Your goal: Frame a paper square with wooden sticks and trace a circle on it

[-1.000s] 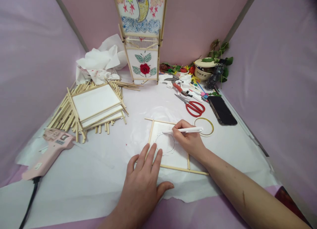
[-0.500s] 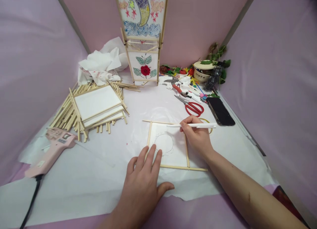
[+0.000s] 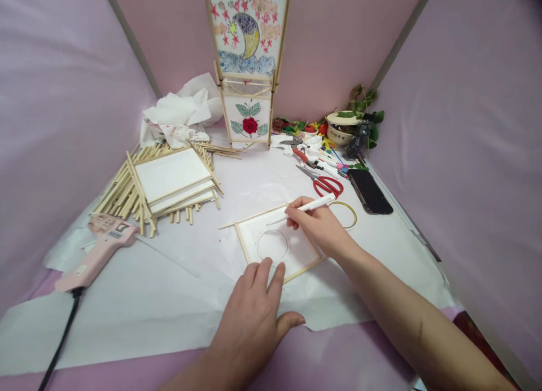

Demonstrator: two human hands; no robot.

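Note:
A white sheet [image 3: 249, 233] in a thin wooden stick frame [image 3: 242, 245] lies tilted on the covered table. Two rough circles, one inside the other, are drawn on it in dark line. My right hand [image 3: 311, 224] grips a white pen [image 3: 315, 203], its tip over the sheet's upper part above the circles; whether it touches cannot be made out. Across the frame's lower left edge rests my left hand [image 3: 254, 301], fingers stretched out and thumb apart, covering part of that edge. A yellow ring [image 3: 354, 215] sits just right of my right hand.
Further back lie red-handled scissors [image 3: 328, 186], pruning shears [image 3: 302, 156] and a black phone [image 3: 370, 191]. At the left are a pink glue gun [image 3: 99, 253], a pile of sticks [image 3: 114, 190] and stacked framed sheets [image 3: 173, 175]. A decorated lantern [image 3: 249, 89] stands behind.
The framed sheet has turned counterclockwise under my left hand. My right hand and the pen have shifted left, with the pen now tilted more steeply. The camera view has moved slightly.

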